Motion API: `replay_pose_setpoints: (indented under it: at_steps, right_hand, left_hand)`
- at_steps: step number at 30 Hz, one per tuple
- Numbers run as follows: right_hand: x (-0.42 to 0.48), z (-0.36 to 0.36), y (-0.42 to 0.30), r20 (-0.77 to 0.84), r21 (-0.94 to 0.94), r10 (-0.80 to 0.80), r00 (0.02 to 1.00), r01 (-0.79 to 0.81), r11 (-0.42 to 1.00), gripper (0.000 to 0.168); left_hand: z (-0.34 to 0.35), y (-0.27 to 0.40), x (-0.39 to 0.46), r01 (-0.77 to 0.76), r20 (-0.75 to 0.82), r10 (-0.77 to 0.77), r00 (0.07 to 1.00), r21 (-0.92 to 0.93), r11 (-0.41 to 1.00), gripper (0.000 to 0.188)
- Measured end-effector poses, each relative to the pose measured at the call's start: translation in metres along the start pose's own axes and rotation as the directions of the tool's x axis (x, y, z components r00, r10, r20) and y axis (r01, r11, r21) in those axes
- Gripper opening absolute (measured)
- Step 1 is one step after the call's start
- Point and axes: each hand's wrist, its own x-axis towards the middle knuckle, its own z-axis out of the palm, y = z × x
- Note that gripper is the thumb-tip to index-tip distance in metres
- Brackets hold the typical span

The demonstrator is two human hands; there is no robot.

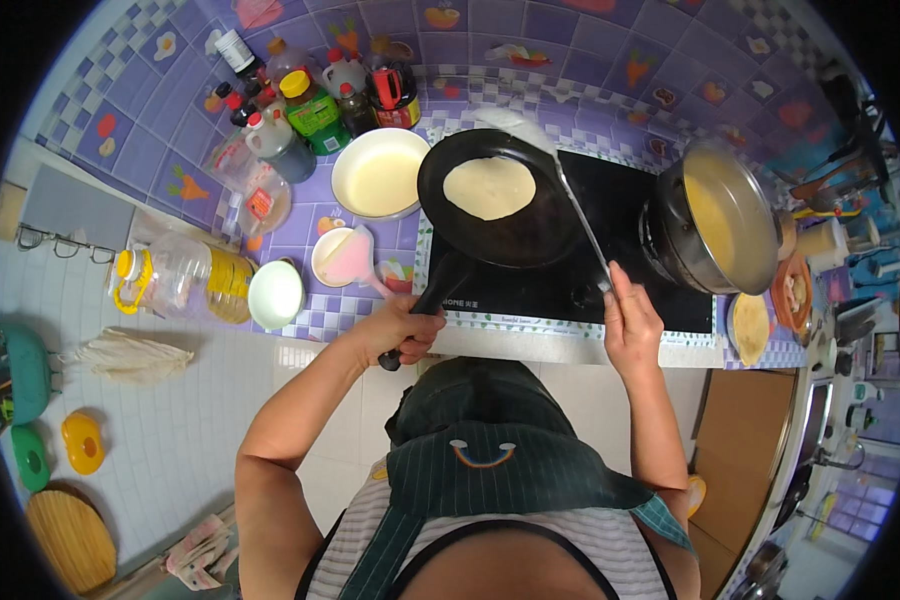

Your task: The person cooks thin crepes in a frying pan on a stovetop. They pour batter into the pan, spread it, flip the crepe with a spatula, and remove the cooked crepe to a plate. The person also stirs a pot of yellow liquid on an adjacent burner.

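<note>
My left hand (pixel 405 330) grips the black handle of a frying pan (pixel 495 247) on the left of the black cooktop (pixel 510 292). A pale round pancake (pixel 489 187) lies flat in the pan, towards its back left. My right hand (pixel 634 319) is closed around the lower end of a metal spatula (pixel 581 214). The spatula's blurred, whitish head is over the pan's back right rim, apart from the pancake in the picture. Left of the pan, a white bowl (pixel 381 180) holds a cream-coloured liquid.
A steel pot (pixel 720 217) with yellow liquid stands at the cooktop's right. Beyond it is a plate with flat yellow pieces (pixel 750 326). A pink utensil (pixel 351 256) rests across a small bowl; a pale green bowl (pixel 276 295), oil jug (pixel 195 277) and several bottles (pixel 313 112) stand left.
</note>
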Motion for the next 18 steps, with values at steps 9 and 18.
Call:
replay_pose_setpoints:
  at_steps: [9,18]
  right_hand:
    - [-0.007,-0.006,0.003,0.144,0.321,0.446,0.883,-0.468,0.823,0.034]
    - [0.006,-0.019,-0.005,0.046,0.176,0.294,0.955,-0.297,0.938,0.032]
  left_hand:
    - [-0.002,0.019,-0.016,0.017,-0.015,-0.015,1.000,0.165,0.986,0.006]
    - [-0.005,0.037,-0.031,-0.101,-0.062,0.179,0.982,0.625,0.774,0.013]
